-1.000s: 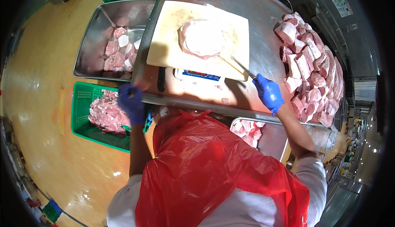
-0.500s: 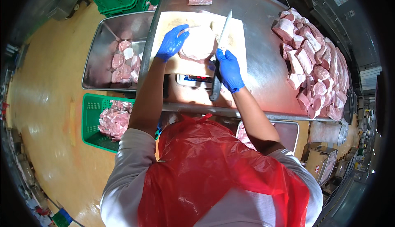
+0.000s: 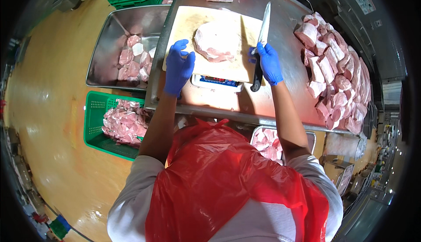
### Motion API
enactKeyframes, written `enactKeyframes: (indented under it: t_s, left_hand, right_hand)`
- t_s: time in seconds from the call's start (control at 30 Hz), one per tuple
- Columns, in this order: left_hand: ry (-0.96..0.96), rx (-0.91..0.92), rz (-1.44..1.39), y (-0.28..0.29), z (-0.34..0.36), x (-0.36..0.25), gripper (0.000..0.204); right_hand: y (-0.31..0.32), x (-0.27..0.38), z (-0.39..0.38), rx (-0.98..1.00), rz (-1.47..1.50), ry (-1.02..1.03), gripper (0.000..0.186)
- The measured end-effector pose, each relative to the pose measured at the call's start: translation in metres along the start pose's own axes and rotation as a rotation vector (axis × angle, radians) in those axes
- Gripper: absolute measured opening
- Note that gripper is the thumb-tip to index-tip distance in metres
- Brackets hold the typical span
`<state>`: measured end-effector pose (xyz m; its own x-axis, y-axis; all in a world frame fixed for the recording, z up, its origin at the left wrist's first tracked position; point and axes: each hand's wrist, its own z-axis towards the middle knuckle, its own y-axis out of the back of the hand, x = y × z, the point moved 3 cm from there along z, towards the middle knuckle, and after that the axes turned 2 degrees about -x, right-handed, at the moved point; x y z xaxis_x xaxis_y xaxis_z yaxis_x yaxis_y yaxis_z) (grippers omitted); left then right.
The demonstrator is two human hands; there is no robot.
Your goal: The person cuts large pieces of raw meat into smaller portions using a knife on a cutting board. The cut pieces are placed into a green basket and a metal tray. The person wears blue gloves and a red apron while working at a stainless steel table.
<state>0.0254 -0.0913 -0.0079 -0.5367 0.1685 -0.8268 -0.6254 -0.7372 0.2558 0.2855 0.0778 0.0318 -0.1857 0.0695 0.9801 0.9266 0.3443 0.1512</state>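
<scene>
The left hand (image 3: 177, 68) is now resting at the board's (image 3: 188, 27) 8 o'clock edge, just beside the meat slab (image 3: 217, 42); half a second ago it was lying on the slab, and a second ago it was hanging below the table edge. The right hand (image 3: 267, 62) is gripping the knife (image 3: 262, 36) at the slab's 3 o'clock, blade pointing toward 12; a second ago it was sitting further toward 5 o'clock, near the pile of cut pieces (image 3: 333, 75). The view is drawing closer to the board.
</scene>
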Motion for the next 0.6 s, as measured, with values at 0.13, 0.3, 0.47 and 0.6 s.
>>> enactKeyframes:
  t_s: [0.13, 0.3, 0.47, 0.6]
  left_hand:
    - [0.015, 0.026, 0.184, -0.012, 0.019, 0.004, 0.059]
    - [0.152, 0.234, 0.373, -0.070, 0.015, -0.042, 0.091]
    - [-0.108, 0.133, 0.519, -0.084, 0.015, -0.016, 0.108]
    - [-0.204, 0.533, 0.123, -0.021, 0.087, 0.032, 0.083]
  right_hand:
    - [-0.020, 0.006, 0.003, 0.107, -0.155, 0.027, 0.034]
    - [-0.043, 0.028, 0.068, 0.307, 0.043, 0.011, 0.032]
    - [-0.054, 0.014, 0.083, 0.403, -0.125, 0.083, 0.034]
    - [-0.028, 0.014, 0.006, 0.419, -0.316, 0.161, 0.038]
